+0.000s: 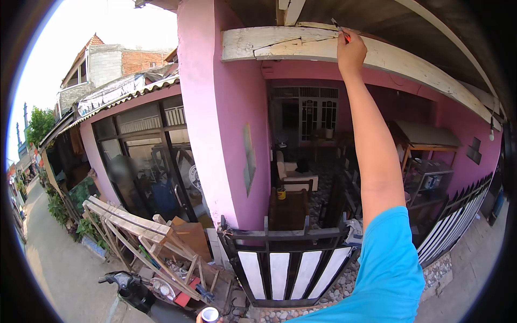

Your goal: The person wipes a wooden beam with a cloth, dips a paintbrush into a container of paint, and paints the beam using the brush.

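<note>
My right hand [353, 49] is raised high, closed around a small tool [339, 27] with a thin, metallic-looking end and an orange part near the fingers. It is against the upper part of a long beam [301, 46] with worn whitish paint and a dark crack. At the bottom edge, my left hand [200, 317] shows only in small part, with its fingers round a small white-rimmed container [210, 314]. What the container holds is hard to make out.
A pink pillar [202, 107] stands left of the beam. Below are a black and white gate [293, 274], a wooden sawhorse-like frame [129, 220] and a motorbike [142, 301]. A bulb [491, 135] hangs at the right.
</note>
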The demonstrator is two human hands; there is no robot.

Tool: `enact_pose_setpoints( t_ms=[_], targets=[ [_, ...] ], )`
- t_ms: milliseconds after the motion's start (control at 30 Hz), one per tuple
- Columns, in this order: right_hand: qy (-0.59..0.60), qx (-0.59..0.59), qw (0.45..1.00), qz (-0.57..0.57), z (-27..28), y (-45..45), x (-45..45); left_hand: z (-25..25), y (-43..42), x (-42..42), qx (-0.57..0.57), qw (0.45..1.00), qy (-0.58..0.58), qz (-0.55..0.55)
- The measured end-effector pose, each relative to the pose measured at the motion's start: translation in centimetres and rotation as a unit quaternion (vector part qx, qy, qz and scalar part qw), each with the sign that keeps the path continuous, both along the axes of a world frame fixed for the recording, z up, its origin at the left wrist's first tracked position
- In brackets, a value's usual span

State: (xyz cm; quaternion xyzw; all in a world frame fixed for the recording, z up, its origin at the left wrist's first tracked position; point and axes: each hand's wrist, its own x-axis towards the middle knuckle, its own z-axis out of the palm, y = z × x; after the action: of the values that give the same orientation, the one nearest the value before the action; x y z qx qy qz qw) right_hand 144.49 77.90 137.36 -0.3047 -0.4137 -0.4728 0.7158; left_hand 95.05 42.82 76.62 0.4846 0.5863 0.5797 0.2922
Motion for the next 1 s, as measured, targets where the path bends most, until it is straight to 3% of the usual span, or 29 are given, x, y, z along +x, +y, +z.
enact_pose_setpoints(
  t_ms=[100, 167, 233, 300, 500, 667, 733, 767, 833, 1000],
  targets=[
    [0.017, 0.001, 0.999, 0.051, -1.0, -0.1, -3.2, 1.8, -0.8, 0.2, 0.000, 0.999, 0.037, 0.013],
    [0.050, -0.055, 0.977, 0.199, -2.2, -0.4, -4.8, 1.7, -0.9, 0.0, -0.001, 0.998, 0.066, 0.019],
    [0.061, -0.037, 0.984, 0.164, -2.5, -0.3, -5.2, 1.0, -0.8, -0.4, -0.012, 0.995, 0.094, 0.034],
    [0.079, -0.072, 0.933, 0.345, -2.9, -0.6, -4.9, 1.0, -0.7, -0.6, -0.012, 0.995, 0.097, 0.028],
    [0.107, -0.062, 0.910, 0.396, -1.2, -0.5, 1.2, 1.8, -0.1, 0.3, -0.007, 0.999, 0.051, -0.001],
    [0.139, -0.087, 0.955, 0.248, 0.1, -2.6, 7.9, -0.2, 0.8, 0.2, -0.012, 0.998, 0.060, -0.019],
    [0.137, -0.105, 0.981, 0.092, 0.5, -3.9, 9.7, -0.2, 0.9, 0.5, -0.027, 0.998, 0.047, -0.025],
    [0.136, -0.104, 0.981, 0.089, 0.6, -4.3, 10.4, -0.5, 1.0, 0.5, -0.027, 0.998, 0.046, -0.028],
    [0.133, -0.065, 0.984, -0.100, 0.6, -6.3, 10.4, -1.1, 1.2, 0.5, -0.020, 0.999, 0.039, -0.032],
    [0.073, -0.133, 0.975, -0.162, 0.0, -5.0, 10.6, 0.6, 1.1, 1.4, -0.023, 0.996, 0.081, -0.021]
  ],
)
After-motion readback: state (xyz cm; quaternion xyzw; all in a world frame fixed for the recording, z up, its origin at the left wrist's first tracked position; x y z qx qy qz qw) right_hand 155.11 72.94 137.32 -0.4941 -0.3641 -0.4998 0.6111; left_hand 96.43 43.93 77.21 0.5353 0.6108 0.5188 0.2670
